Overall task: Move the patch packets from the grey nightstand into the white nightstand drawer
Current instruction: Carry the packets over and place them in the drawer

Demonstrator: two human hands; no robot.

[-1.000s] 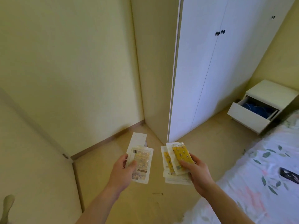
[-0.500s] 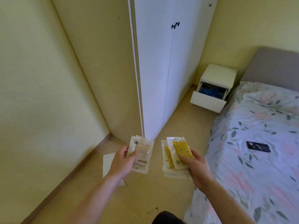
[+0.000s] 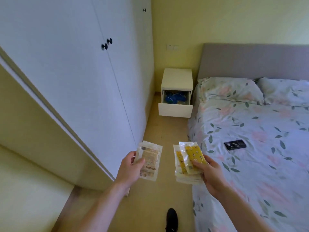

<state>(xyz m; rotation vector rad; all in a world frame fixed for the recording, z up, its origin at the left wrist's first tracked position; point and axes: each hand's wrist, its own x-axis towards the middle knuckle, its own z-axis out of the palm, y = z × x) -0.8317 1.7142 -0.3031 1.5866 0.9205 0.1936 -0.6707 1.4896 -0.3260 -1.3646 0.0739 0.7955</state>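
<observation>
My left hand (image 3: 131, 166) grips a stack of pale beige patch packets (image 3: 149, 160) by their left edge. My right hand (image 3: 211, 174) holds several more patch packets (image 3: 189, 158), the top ones with yellow printed patches, fanned out under my thumb. Ahead, at the end of the floor strip, stands the white nightstand (image 3: 177, 79) with its drawer (image 3: 175, 110) pulled open; blue items lie inside it. The grey nightstand is out of view.
A tall white wardrobe (image 3: 80, 72) with black knobs lines the left side. The bed (image 3: 260, 131) with floral bedding fills the right, and a black phone (image 3: 235, 144) lies on it. A narrow wooden floor strip (image 3: 160, 131) leads to the nightstand. My black shoe (image 3: 172, 218) shows below.
The view has swung right and moved forward, so the white nightstand now lies straight ahead and nearer. Both hands hold their packets as before.
</observation>
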